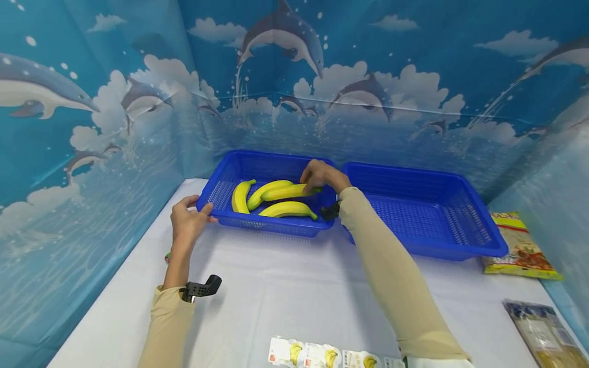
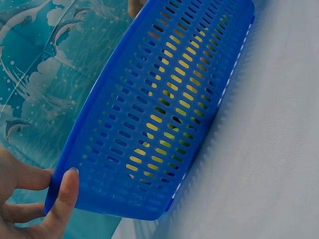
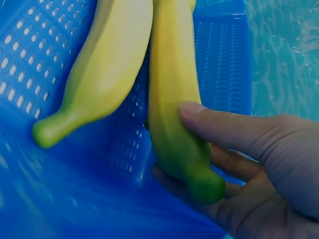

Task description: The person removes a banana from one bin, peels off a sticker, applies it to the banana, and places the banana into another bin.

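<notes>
Banana (image 3: pixel 172 84) partly hides right hand (image 3: pixel 279 169) gripping it; left hand (image 1: pixel 187 220) pinches basket rim (image 1: pixel 271 224).

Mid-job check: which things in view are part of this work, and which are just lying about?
Seemingly in the job:
banana pinched by the right hand
three other bananas
left basket, gripped by the left hand

Apparently lying about:
right basket (role uncertain)
yellow-and-red packet
flat packet, lower right
banana-picture cards, possibly related
small object, mostly hidden
</notes>
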Motion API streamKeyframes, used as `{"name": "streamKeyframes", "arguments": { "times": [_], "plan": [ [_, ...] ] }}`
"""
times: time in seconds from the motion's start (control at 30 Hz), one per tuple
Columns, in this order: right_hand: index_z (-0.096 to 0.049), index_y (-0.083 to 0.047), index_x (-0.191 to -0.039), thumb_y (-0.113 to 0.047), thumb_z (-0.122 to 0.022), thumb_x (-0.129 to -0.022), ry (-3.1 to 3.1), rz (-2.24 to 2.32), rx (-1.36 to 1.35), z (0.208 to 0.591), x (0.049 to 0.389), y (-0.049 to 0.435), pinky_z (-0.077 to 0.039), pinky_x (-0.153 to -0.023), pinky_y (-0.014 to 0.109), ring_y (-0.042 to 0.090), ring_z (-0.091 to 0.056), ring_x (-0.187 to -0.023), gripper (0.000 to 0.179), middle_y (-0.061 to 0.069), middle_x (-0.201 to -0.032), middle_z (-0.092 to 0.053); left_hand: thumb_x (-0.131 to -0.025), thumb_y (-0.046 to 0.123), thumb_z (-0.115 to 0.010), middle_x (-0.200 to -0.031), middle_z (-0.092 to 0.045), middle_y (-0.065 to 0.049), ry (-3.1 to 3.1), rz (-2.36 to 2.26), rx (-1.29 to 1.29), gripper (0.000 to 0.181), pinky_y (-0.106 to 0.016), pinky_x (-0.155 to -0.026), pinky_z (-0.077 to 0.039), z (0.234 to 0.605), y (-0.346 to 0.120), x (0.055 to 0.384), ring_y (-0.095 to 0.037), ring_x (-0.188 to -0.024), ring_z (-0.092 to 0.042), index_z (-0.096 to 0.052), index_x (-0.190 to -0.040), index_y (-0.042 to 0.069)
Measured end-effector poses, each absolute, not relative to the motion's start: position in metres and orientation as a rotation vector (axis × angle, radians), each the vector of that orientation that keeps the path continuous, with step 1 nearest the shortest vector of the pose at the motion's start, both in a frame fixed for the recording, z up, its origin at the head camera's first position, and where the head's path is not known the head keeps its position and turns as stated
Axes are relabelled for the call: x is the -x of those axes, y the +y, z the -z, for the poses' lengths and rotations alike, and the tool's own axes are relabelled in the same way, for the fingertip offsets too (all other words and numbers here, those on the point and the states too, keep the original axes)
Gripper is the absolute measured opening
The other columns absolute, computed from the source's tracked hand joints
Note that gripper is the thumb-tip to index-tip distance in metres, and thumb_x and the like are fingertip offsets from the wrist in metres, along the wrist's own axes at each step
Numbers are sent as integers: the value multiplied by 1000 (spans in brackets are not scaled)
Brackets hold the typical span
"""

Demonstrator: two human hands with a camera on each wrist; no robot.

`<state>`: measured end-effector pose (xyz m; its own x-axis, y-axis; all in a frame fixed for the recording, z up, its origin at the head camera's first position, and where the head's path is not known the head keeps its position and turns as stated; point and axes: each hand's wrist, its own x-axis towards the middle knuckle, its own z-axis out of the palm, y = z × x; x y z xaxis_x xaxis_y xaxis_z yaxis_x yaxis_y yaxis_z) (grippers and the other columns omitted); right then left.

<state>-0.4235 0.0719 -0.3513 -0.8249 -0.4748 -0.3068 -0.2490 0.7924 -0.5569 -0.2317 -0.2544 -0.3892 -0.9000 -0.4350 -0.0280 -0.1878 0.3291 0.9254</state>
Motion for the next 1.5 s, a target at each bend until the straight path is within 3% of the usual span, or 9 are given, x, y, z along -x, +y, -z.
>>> {"name": "streamKeyframes", "arguments": {
  "times": [0.4, 0.53, 0.63, 1.0, 1.23, 1.5],
  "plan": [
    [-70, 1, -139, -11, -76, -102, 2579, 674, 665, 324, 412, 86, -53, -111, 48, 35, -62, -134, 40, 21, -144, -67, -110, 20, -64, -155, -51, -23, -2377, 1609, -576, 62, -48, -114, -52, 387, -255, 229, -26, -89, -81, -40, -163, -1],
    [-68, 0, -142, -11, -75, -103, 2600, 677, 714, 310, 404, 89, -53, -113, 48, 35, -61, -136, 41, 20, -146, -66, -110, 21, -64, -153, -53, -23, -2382, 1606, -582, 62, -47, -113, -52, 386, -257, 227, -18, -81, -80, -40, -163, -1],
    [-68, 0, -142, -11, -75, -103, 2622, 687, 751, 302, 397, 92, -54, -110, 48, 35, -62, -134, 41, 21, -145, -66, -110, 19, -64, -151, -55, -24, -2381, 1600, -579, 61, -47, -113, -53, 387, -257, 227, -11, -74, -77, -41, -162, -2],
    [-69, 4, -138, -11, -79, -100, 2685, 742, 899, 289, 369, 111, -58, -104, 46, 36, -69, -124, 42, 23, -140, -69, -110, 21, -64, -152, -54, -23, -2394, 1615, -600, 63, -47, -113, -53, 387, -255, 227, -4, -69, -73, -40, -164, -1],
    [-71, 3, -137, -10, -80, -99, 2724, 790, 998, 285, 343, 122, -59, -104, 45, 35, -71, -121, 42, 22, -135, -72, -110, 23, -65, -152, -55, -21, -2400, 1609, -614, 63, -42, -109, -55, 385, -254, 227, -3, -70, -73, -41, -164, 1],
    [-72, 4, -135, -8, -82, -97, 2730, 906, 1049, 293, 317, 131, -61, -99, 44, 35, -71, -121, 41, 21, -133, -73, -110, 22, -65, -156, -51, -22, -2389, 1629, -622, 63, -47, -116, -51, 384, -254, 227, -2, -67, -71, -39, -164, 1]
  ]
}}
